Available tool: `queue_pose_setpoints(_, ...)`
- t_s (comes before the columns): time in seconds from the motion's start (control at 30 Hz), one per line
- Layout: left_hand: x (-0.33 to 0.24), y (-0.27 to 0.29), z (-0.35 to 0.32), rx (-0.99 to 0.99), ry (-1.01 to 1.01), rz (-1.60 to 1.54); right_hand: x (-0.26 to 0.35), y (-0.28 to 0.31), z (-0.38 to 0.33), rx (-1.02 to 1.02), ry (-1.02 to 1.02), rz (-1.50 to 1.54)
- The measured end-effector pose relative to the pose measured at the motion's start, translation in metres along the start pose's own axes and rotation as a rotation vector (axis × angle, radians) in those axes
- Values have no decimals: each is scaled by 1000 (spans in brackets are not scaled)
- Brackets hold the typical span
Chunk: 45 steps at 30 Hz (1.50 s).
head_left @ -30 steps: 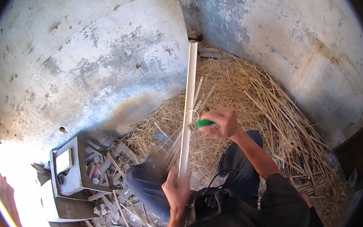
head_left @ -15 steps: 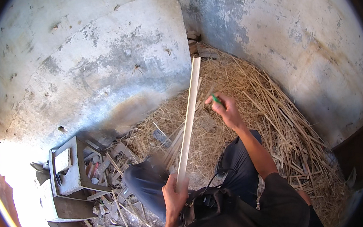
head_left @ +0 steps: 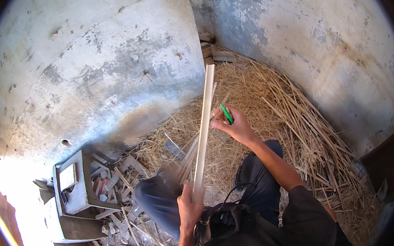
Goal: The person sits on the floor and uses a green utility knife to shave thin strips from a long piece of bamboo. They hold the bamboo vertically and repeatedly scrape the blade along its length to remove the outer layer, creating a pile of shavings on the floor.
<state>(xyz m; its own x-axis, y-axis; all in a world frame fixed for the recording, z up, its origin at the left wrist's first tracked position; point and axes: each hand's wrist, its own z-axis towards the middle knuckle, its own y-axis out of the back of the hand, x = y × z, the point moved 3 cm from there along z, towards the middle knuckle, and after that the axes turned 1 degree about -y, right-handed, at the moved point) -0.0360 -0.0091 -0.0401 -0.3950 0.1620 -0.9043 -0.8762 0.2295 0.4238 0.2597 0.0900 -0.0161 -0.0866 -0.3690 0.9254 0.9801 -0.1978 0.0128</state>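
Straw (head_left: 250, 88) narrows toward its far corner. Over its left half hangs a pale strip (head_left: 203, 134), long axis running away from the person, far end leaning slightly right and pointing to that corner. The left hand (head_left: 190, 207) clasps its near end. Apart from it, the right hand (head_left: 237, 127) grips a green tool (head_left: 226, 113) beside the strip; whether they touch, I cannot tell.

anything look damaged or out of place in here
Yes: the left wall has patchy, flaking paint and a dark, hole-like spot low down. Mixed scraps lie jumbled on the floor beside the wooden stand, looking strewn rather than stacked. The pale strip shows no obvious damage.
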Motion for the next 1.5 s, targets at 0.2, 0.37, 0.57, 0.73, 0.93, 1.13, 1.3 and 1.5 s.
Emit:
queue_pose_setpoints(0.2,-5,-2,4,-6,-67,-5,-12,16,-5,209,-272,385)
queue_pose_setpoints(0.37,-13,-1,9,54,-61,18,6,6,-6,136,-213,256)
queue_pose_setpoints(0.57,-9,-8,26,121,13,-48,11,5,-6,142,-182,229)
queue_pose_setpoints(0.73,-19,-16,41,63,52,-16,11,3,-8,123,-95,228)
queue_pose_setpoints(0.93,-28,-13,52,-25,15,-157,30,-11,-20,146,395,-482)
queue_pose_setpoints(1.13,-43,-9,53,-34,28,-291,39,-28,-28,131,585,-618)
queue_pose_setpoints(1.3,-46,-7,52,-62,-37,-258,42,-29,-28,96,614,-645)
queue_pose_setpoints(1.5,-38,-6,51,22,21,-335,44,-29,-29,81,616,-656)
